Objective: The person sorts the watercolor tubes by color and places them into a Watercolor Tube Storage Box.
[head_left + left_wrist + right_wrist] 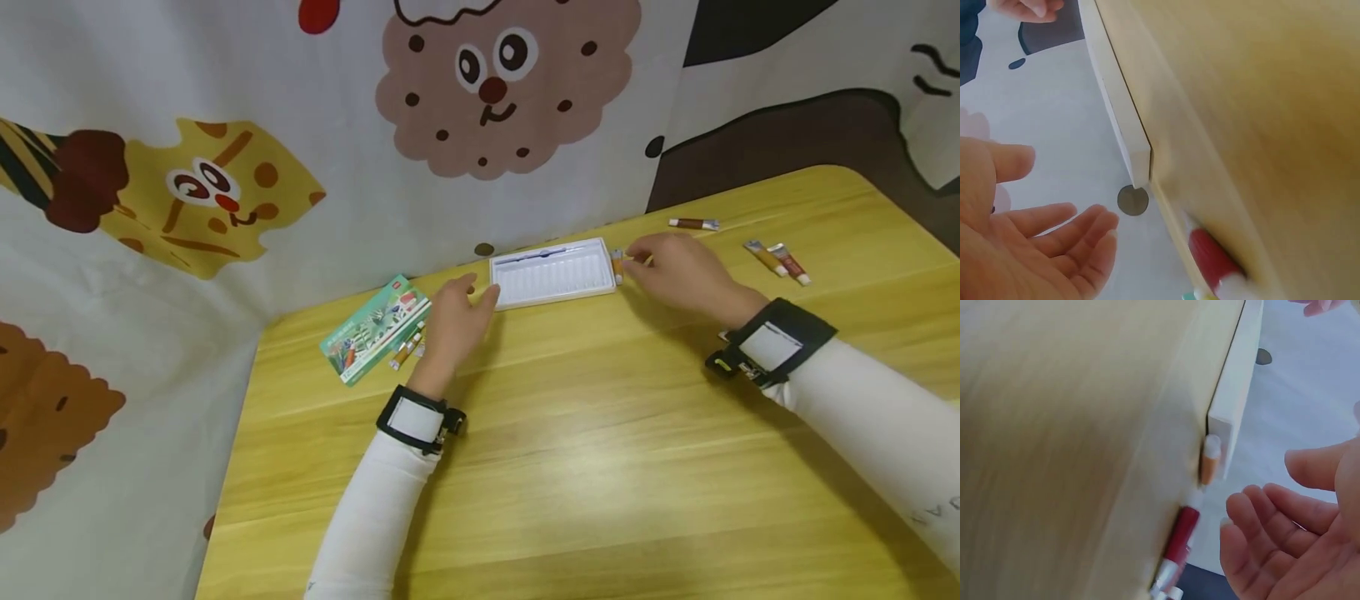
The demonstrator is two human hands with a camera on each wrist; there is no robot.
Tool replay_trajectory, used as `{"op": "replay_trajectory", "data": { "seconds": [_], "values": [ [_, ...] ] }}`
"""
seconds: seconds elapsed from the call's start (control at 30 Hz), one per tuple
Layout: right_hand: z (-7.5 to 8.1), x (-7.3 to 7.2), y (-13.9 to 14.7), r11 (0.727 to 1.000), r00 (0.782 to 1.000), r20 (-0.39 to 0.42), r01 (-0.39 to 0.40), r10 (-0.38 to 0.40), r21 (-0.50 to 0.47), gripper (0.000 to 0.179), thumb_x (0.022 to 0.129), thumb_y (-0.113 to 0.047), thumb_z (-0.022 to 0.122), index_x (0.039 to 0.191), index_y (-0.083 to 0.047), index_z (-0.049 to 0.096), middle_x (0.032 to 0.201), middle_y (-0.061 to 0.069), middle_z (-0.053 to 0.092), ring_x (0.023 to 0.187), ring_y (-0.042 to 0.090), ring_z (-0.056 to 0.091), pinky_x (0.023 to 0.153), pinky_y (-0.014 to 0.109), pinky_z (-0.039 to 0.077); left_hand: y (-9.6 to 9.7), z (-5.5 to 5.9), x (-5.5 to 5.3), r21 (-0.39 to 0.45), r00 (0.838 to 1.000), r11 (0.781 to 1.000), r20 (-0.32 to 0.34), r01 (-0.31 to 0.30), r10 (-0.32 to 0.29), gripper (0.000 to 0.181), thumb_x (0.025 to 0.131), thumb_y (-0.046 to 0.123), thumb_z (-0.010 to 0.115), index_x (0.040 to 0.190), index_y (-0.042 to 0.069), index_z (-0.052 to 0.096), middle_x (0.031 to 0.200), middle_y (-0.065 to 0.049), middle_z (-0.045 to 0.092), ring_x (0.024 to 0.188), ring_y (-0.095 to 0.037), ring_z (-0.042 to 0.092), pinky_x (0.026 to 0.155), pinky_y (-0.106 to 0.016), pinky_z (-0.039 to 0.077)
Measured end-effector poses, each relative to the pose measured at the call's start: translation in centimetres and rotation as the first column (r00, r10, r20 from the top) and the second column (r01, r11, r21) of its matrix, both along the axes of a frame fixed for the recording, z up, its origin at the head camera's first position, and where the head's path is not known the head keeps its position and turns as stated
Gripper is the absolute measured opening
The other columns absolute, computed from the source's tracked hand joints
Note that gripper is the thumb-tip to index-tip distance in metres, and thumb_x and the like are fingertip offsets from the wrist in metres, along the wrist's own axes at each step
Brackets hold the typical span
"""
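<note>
A white plastic tray with ridged compartments lies near the table's back edge, a thin paintbrush along its far side. My left hand hovers by the tray's left end, thumb and fingers apart and nothing in the palm. At the other end, my right hand is beside an orange paint tube that lies against the tray's short side. The right wrist view shows this hand's fingers loosely bent and holding nothing. A red paint tube appears near the left hand in the left wrist view.
A green printed box lies at the left, with small paint tubes partly behind my left wrist. Toward the right are a brown tube, an ochre tube and a red tube. A patterned curtain hangs behind the table.
</note>
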State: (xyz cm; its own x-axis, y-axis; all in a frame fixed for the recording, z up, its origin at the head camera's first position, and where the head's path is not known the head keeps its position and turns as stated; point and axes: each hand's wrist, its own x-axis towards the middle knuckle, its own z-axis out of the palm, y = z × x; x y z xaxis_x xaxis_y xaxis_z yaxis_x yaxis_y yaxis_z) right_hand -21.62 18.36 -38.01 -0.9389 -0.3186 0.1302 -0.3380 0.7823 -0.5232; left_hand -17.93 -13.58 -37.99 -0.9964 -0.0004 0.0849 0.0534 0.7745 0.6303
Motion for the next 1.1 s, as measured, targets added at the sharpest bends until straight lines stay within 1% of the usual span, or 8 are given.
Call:
{"op": "replay_trajectory", "data": {
  "seconds": [0.1,0.23,0.37,0.43,0.53,0.7,0.93,1.1],
  "values": [
    [-0.2,-0.5,-0.4,1.0,0.999,0.045,0.013,-0.012,-0.025,0.027,0.104,-0.019,0.066,0.114,0.005,0.074,0.1,0.019,0.072,0.068,0.026,0.054,0.06,0.039,0.041,0.5,-0.1,-0.7,0.013,0.999,1.0,0.047,-0.022,0.022,0.054,0.104,0.037,0.063,0.141,-0.003,0.061,0.122,-0.02,0.069,0.103,-0.029,0.067,0.085,-0.043,0.055],
    [-0.4,-1.1,-0.9,0.999,0.995,0.097,0.035,-0.032,-0.03,0.026,0.103,-0.016,0.065,0.114,0.006,0.075,0.095,0.018,0.07,0.064,0.024,0.052,0.057,0.036,0.037,1.0,-0.1,-1.4,0.023,0.995,0.999,0.086,-0.045,0.043,0.045,0.104,0.029,0.064,0.135,-0.004,0.066,0.108,-0.017,0.071,0.088,-0.024,0.065,0.076,-0.037,0.053],
    [-0.6,-1.7,-1.4,0.999,0.99,0.139,0.04,-0.037,-0.018,0.025,0.103,-0.014,0.064,0.111,0.006,0.077,0.092,0.016,0.068,0.061,0.024,0.051,0.056,0.035,0.036,1.2,-0.4,-2.1,-0.014,0.995,0.998,0.087,-0.056,0.057,0.026,0.104,0.017,0.062,0.092,-0.003,0.074,0.078,-0.009,0.062,0.068,-0.019,0.054,0.06,-0.028,0.04],
    [-0.7,-1.9,-1.6,0.999,0.986,0.159,0.045,-0.043,-0.014,0.024,0.103,-0.013,0.064,0.108,0.006,0.077,0.09,0.016,0.068,0.061,0.024,0.051,0.055,0.035,0.036,1.2,-0.5,-2.4,-0.041,0.995,0.997,0.078,-0.059,0.062,0.035,0.103,0.012,0.061,0.069,0.002,0.063,0.066,-0.005,0.052,0.061,-0.018,0.047,0.055,-0.027,0.033],
    [-0.7,-2.1,-1.8,0.999,0.981,0.187,0.05,-0.048,-0.01,0.023,0.103,-0.012,0.064,0.105,0.006,0.078,0.086,0.015,0.066,0.061,0.023,0.051,0.055,0.034,0.036,1.3,-0.6,-2.7,-0.047,0.994,0.997,0.083,-0.066,0.069,0.046,0.101,0.01,0.061,0.056,0.01,0.052,0.057,-0.001,0.045,0.055,-0.017,0.044,0.05,-0.026,0.029],
    [-0.8,-2.2,-2.0,0.999,0.977,0.209,0.05,-0.051,0.011,0.022,0.102,-0.012,0.066,0.103,0.008,0.077,0.082,0.015,0.063,0.06,0.023,0.05,0.055,0.034,0.035,1.5,-0.6,-3.0,-0.053,0.988,0.996,0.135,-0.066,0.073,0.044,0.103,0.011,0.061,0.058,0.008,0.059,0.057,-0.001,0.049,0.054,-0.016,0.045,0.049,-0.025,0.03],
    [-1.0,-2.2,-2.1,0.998,0.971,0.233,0.051,-0.055,0.022,0.023,0.102,-0.013,0.068,0.105,0.008,0.077,0.079,0.013,0.061,0.059,0.021,0.049,0.055,0.032,0.034,1.6,-1.2,-3.2,-0.096,0.985,0.993,0.151,-0.07,0.084,0.025,0.099,0.008,0.067,0.077,0.0,0.077,0.075,-0.008,0.066,0.065,-0.018,0.052,0.053,-0.025,0.037],
    [-1.1,-2.1,-2.0,0.998,0.969,0.24,0.052,-0.055,0.022,0.023,0.102,-0.013,0.068,0.106,0.008,0.077,0.077,0.011,0.059,0.058,0.02,0.048,0.054,0.031,0.033,1.5,-1.2,-3.0,-0.077,0.981,0.995,0.18,-0.061,0.074,0.036,0.1,0.009,0.065,0.065,0.002,0.069,0.059,-0.002,0.053,0.052,-0.014,0.046,0.047,-0.024,0.032]
  ]
}}
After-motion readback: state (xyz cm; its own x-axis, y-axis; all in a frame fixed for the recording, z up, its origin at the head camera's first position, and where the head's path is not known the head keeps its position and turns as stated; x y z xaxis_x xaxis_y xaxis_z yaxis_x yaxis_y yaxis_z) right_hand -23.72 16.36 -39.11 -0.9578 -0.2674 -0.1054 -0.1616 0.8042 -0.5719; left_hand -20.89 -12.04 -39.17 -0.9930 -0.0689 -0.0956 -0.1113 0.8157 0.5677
